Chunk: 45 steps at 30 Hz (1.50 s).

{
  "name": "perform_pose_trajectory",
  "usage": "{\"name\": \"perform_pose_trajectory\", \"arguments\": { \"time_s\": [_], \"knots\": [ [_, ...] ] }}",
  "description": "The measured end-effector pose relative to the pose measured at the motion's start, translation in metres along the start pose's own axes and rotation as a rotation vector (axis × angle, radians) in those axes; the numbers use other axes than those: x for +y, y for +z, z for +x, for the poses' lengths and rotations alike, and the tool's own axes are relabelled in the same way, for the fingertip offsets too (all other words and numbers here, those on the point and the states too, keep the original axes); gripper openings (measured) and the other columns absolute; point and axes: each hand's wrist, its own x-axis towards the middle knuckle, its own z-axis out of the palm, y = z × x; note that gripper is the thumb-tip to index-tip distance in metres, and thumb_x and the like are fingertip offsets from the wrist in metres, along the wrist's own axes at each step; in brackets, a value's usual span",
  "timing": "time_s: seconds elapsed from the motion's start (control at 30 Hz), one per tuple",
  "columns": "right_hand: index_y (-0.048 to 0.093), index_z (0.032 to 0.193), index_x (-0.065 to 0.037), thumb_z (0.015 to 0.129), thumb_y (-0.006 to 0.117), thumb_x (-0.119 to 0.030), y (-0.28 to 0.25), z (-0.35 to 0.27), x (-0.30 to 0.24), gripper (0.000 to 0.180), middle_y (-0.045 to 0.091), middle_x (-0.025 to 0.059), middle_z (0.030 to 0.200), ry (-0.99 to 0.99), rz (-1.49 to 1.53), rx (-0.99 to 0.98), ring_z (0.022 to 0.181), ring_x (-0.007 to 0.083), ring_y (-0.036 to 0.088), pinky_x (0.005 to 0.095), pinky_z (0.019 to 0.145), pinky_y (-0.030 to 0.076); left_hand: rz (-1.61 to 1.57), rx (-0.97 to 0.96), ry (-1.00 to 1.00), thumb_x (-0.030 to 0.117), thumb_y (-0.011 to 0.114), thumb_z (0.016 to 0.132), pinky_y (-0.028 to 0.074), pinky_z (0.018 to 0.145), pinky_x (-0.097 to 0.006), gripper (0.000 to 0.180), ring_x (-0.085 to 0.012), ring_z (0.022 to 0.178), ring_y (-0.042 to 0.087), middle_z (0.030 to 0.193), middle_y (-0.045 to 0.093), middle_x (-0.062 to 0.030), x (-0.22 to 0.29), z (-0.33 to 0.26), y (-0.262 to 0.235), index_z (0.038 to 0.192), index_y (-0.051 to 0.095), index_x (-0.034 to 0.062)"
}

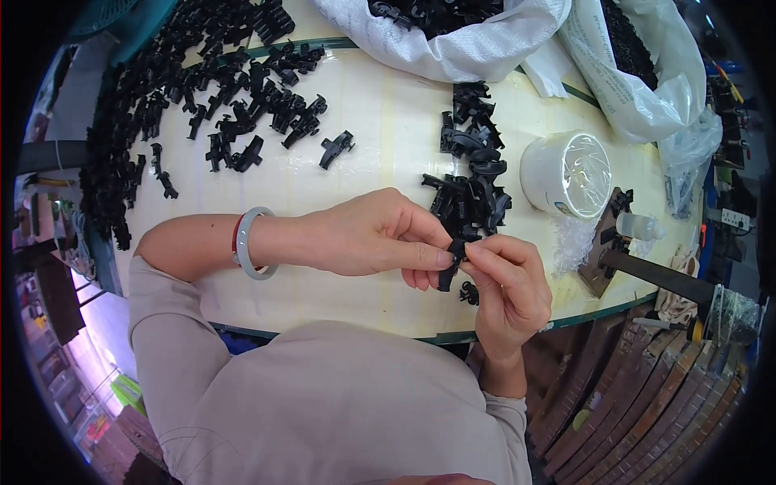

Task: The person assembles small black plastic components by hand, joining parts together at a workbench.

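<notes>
1. Left hand (370, 236) and right hand (517, 289) are pinching a black part (447, 278) above the cream tabletop (356, 149), near its front edge.
2. Black-part piles (477, 194), white tub (540, 176), open sack (465, 61) are sitting there.
3. Brown slabs (638, 396), possibly boards, are standing lower right.

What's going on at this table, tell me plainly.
A person is handling a small black part: the left hand holds it between thumb and fingers, and the right hand pinches it too. Similar parts cover the table, in a cluster just beyond the hands and a heap along the left side.
</notes>
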Motion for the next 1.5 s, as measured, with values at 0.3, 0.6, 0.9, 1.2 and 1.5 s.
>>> {"name": "perform_pose_trajectory", "arguments": {
  "time_s": [0.3, 0.6, 0.9, 1.2, 1.5],
  "knots": [
    [0.063, 0.098, 0.001, 0.065, 0.070, 0.009, -0.011, 0.006, -0.002, 0.035, 0.059, 0.0136, 0.094, 0.246, 0.167, 0.103, 0.071, 0.0152, 0.059, 0.0239, 0.061, 0.048, 0.081, 0.145, -0.038, 0.012, 0.059, 0.086, 0.051, 0.060, -0.021, 0.016, -0.0077, 0.064, 0.060, 0.073, 0.064, -0.0056, 0.020, -0.008, 0.004, 0.089, 0.063, -0.0038],
    [0.063, 0.086, 0.001, 0.067, 0.068, 0.004, -0.048, -0.023, 0.013, 0.020, 0.057, 0.0097, 0.085, 0.275, -0.267, -0.198, 0.067, 0.0206, 0.058, 0.0266, 0.058, 0.047, 0.720, 0.615, -0.221, 0.007, 0.066, 0.079, 0.040, 0.043, -0.018, 0.014, -0.0055, 0.047, 0.052, 0.056, 0.058, -0.0029, 0.033, -0.029, -0.035, 0.070, 0.063, -0.0046],
    [0.059, 0.083, 0.003, 0.074, 0.061, 0.008, -0.047, -0.022, 0.014, 0.011, 0.059, 0.0114, 0.090, 0.315, -0.262, -0.062, 0.069, 0.0165, 0.059, 0.0258, 0.059, 0.048, 1.237, 0.775, 0.151, 0.010, 0.070, 0.075, 0.037, 0.041, -0.019, 0.015, -0.0042, 0.046, 0.049, 0.055, 0.057, -0.0028, 0.038, -0.038, -0.027, 0.076, 0.063, -0.0022],
    [0.056, 0.098, 0.008, 0.083, 0.054, 0.004, -0.062, -0.039, 0.032, 0.015, 0.055, 0.0179, 0.102, 0.504, 0.771, 0.217, 0.073, 0.0151, 0.056, 0.0262, 0.064, 0.048, 1.359, 0.477, 0.596, 0.008, 0.072, 0.068, 0.045, 0.063, -0.030, 0.023, -0.0229, 0.076, 0.055, 0.081, 0.059, -0.0070, 0.022, 0.019, -0.026, 0.088, 0.061, 0.0020],
    [0.053, 0.110, 0.005, 0.087, 0.050, 0.001, -0.055, -0.035, 0.031, 0.024, 0.056, 0.0144, 0.093, 0.652, 0.982, 0.318, 0.065, 0.0144, 0.056, 0.0239, 0.056, 0.048, 1.135, 0.455, 0.365, 0.007, 0.072, 0.071, 0.043, 0.056, -0.024, 0.018, -0.0128, 0.066, 0.054, 0.077, 0.061, -0.0046, 0.024, 0.018, -0.024, 0.085, 0.063, 0.0013]
  ]
}}
